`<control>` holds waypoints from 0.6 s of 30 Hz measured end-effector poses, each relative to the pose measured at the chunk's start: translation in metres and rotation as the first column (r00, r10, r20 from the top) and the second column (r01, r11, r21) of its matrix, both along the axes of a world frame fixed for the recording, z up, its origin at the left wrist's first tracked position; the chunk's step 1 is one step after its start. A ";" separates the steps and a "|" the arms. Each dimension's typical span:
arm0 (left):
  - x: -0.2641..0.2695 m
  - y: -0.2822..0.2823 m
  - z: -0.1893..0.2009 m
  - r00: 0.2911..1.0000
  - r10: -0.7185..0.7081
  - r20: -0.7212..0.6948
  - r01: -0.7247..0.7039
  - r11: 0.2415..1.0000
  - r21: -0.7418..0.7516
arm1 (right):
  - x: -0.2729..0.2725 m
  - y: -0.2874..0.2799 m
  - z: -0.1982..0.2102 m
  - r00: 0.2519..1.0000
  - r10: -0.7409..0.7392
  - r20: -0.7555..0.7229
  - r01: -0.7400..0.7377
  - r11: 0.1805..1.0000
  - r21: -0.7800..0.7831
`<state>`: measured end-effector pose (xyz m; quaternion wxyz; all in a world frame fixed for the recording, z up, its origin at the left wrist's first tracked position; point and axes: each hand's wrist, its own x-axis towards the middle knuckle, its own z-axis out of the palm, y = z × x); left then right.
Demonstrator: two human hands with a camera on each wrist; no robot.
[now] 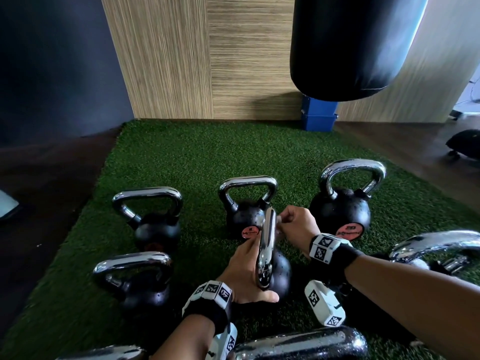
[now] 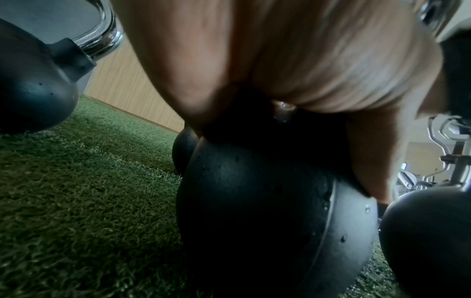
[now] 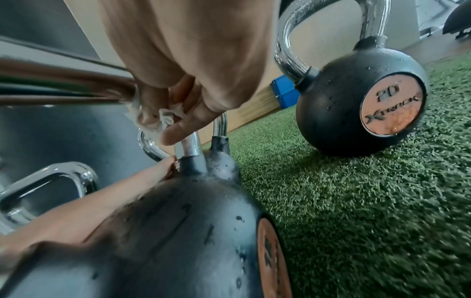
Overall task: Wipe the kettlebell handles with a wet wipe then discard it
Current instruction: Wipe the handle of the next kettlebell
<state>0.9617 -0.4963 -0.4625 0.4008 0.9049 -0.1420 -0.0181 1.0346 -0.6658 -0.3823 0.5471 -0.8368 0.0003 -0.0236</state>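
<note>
Several black kettlebells with chrome handles stand on green turf (image 1: 207, 157). The nearest middle kettlebell (image 1: 279, 271) shows its handle (image 1: 266, 245) edge-on. My left hand (image 1: 245, 271) lies on its ball (image 2: 254, 201), fingers (image 3: 114, 191) stretched along it to the far handle post and the thumb by the near post. My right hand (image 1: 296, 223) pinches a crumpled white wet wipe (image 3: 169, 115) against the far upper end of that handle (image 3: 190, 145). The wipe (image 1: 279, 222) shows only as a small white edge in the head view.
Other kettlebells stand at the left (image 1: 155, 229), (image 1: 140, 284), the back middle (image 1: 244, 219) and the back right (image 1: 340, 211), marked 20 (image 3: 390, 108). More chrome handles crowd the right (image 1: 436, 245) and near edge (image 1: 301, 341). A black punching bag (image 1: 350, 48) hangs over a blue box (image 1: 319, 118).
</note>
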 end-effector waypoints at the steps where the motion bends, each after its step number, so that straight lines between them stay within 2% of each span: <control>1: 0.000 0.000 0.000 1.000 -0.005 0.002 0.005 1.000 0.030 | 0.002 0.001 0.002 1.000 -0.019 0.007 0.020 0.999 -0.039; 4: 0.000 0.000 0.000 1.000 -0.004 -0.012 0.005 0.998 0.070 | 0.006 0.005 0.006 0.997 -0.074 0.010 0.075 0.984 -0.161; 6: -0.002 0.000 0.001 1.000 0.002 -0.020 -0.001 0.997 0.073 | 0.006 0.008 0.005 0.996 -0.089 -0.024 0.083 0.979 -0.187; 10: -0.008 -0.004 0.010 0.998 0.016 -0.061 -0.007 0.990 0.139 | 0.007 0.014 0.003 0.985 -0.086 -0.149 0.069 0.991 -0.113; 13: -0.012 -0.002 0.019 0.993 0.013 -0.114 0.005 0.988 0.155 | 0.008 0.009 0.003 0.968 -0.010 -0.250 -0.026 0.990 -0.138; 16: -0.017 0.004 0.047 0.976 -0.094 -0.196 0.124 0.982 0.145 | 0.002 0.006 0.003 0.940 0.079 -0.332 -0.109 0.991 -0.071; 18: -0.025 0.010 0.074 0.961 -0.155 -0.231 0.183 0.978 0.105 | -0.003 0.006 0.007 0.941 0.102 -0.322 -0.123 0.991 -0.045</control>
